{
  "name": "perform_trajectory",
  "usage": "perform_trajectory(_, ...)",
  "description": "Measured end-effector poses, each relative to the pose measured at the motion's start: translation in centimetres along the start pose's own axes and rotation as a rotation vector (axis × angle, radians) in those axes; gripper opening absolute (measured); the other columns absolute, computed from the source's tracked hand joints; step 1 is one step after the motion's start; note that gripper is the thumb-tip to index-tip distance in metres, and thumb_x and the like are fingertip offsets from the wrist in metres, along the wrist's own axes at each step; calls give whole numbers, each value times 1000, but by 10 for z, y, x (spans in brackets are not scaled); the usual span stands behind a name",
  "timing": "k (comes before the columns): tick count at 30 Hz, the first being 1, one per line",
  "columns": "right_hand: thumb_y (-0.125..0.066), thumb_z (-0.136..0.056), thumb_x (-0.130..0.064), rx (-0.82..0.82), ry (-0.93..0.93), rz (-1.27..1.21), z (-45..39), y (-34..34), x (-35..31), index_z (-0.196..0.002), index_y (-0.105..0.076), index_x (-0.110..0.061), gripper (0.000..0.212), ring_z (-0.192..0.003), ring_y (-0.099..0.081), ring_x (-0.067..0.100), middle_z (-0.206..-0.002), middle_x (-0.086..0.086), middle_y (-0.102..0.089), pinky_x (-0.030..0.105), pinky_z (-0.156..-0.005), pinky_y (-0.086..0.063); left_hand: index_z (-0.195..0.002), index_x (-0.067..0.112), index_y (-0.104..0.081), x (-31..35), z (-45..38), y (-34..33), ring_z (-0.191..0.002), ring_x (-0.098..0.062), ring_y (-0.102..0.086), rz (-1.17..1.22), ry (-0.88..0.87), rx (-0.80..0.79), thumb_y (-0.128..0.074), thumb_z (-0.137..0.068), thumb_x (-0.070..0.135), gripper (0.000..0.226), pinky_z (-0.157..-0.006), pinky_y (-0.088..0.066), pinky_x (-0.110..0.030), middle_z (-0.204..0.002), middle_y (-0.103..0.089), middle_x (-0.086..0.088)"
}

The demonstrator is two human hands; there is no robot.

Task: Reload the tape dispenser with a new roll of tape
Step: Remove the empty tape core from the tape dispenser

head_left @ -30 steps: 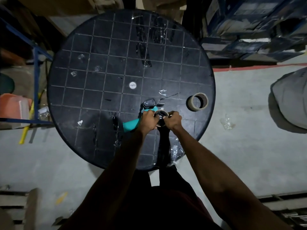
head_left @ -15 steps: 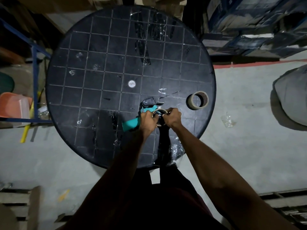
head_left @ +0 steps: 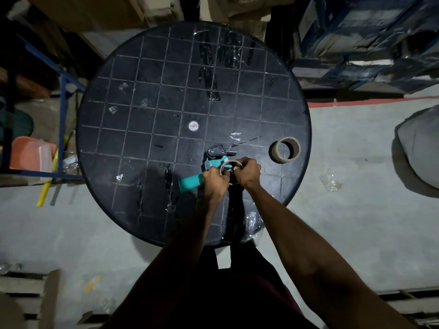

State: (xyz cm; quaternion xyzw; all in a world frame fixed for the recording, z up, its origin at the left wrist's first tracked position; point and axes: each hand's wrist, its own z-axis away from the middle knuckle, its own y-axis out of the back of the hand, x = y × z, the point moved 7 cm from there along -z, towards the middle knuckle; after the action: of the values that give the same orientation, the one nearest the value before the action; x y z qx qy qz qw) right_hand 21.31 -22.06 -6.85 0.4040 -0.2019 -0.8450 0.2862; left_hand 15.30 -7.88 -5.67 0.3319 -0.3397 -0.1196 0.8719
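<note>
Nearest the camera, both forearms are stretched out over the near edge of the round black bench [head_left: 123, 129]. The left hand [head_left: 215, 180] is clenched around the teal tape dispenser [head_left: 197, 179], right where the handle meets the body, so the thing is pinned flat. The right hand [head_left: 249, 172] is gripping a thin ring [head_left: 231, 166], probably the spent core or a nearly finished roll, sitting at the dispenser's hub. Compared with a second ago the ring has been tipped up a bit more and shows more of its rim, so it looks like it's being worked off the spindle, not pushed on; hard to say for sure in this light. Just beyond the hands, the dispenser's black head [head_left: 216, 151] points away. Further right, well apart from the hands, the fresh roll of tape [head_left: 284, 150] is lying untouched near the bench edge, so the actual reload isn't started yet.
</note>
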Motion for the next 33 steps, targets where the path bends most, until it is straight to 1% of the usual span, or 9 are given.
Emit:
perform_trajectory(2,-65,-86,0,3,21,-66,4,-3,0,-110,-76,-9,28,-93,-61,14,-104,10,-74,12,-81,-45,-101,-3,-71,0,1,0,-79,-24,-61,-38,11,-26,-69,-91,29,34,-67,-46,-27,-96,-69,-17)
perform_trajectory(4,-69,-88,-3,15,34,-110,8,-3,1,-111,-74,-7,24,-91,-65,15,-105,10,-75,8,-76,-42,-96,2,-69,1,-3,1,-77,-24,-66,-94,2,-80,-70,-90,33,32,-66,-53,-29,-93,-70,-12)
perform_trajectory(7,-70,-91,-12,44,3,-118,15,-3,8,-114,-72,-8,23,-95,-67,24,-108,13,-75,22,-82,-47,-90,12,-66,8,-9,5,-71,-26,-70,-217,-75,-170,-65,-91,39,28,-67,-60,-37,-90,-72,-11)
perform_trajectory(9,-69,-92,-16,41,-33,-97,16,-4,16,-118,-71,-11,27,-102,-67,30,-110,14,-74,32,-91,-51,-101,8,-64,18,-12,5,-90,-37,-68,-313,-181,-197,-60,-92,36,30,-81,-58,-45,-102,-71,-20)
perform_trajectory(12,-70,-90,-18,14,-74,-104,14,-6,21,-119,-71,-13,29,-105,-67,32,-112,16,-73,36,-96,-53,-116,4,-56,34,-10,-2,-104,-41,-64,-372,-265,-242,-54,-97,28,30,-86,-53,-48,-113,-67,-22)
perform_trajectory(19,-72,-85,-15,33,-170,-165,6,-4,19,-107,-68,-16,23,-100,-67,29,-113,11,-66,35,-95,-55,-116,4,-62,34,-13,-8,-111,-40,-60,-296,-132,-160,-68,-89,35,41,-91,-51,-45,-119,-64,-21)
perform_trajectory(24,-74,-80,-10,42,-171,-178,-1,-5,19,-91,-65,-23,19,-89,-67,23,-107,10,-71,25,-85,-55,-110,1,-67,30,-17,-8,-108,-38,-63,-237,-63,-88,-72,-85,30,39,-90,-52,-41,-113,-68,-21)
perform_trajectory(29,-73,-80,-5,58,-142,-189,-1,-3,18,-95,-69,-14,18,-87,-67,20,-96,6,-71,22,-80,-54,-102,4,-74,30,-12,-2,-95,-34,-68,-158,-18,-48,-77,-81,30,34,-74,-50,-31,-102,-73,-18)
perform_trajectory(33,-73,-80,-8,43,-136,-190,0,-2,17,-95,-70,-18,18,-84,-64,16,-96,6,-71,21,-83,-53,-105,3,-70,35,-11,3,-100,-34,-67,-156,-7,-57,-81,-79,32,41,-80,-53,-36,-107,-71,-18)
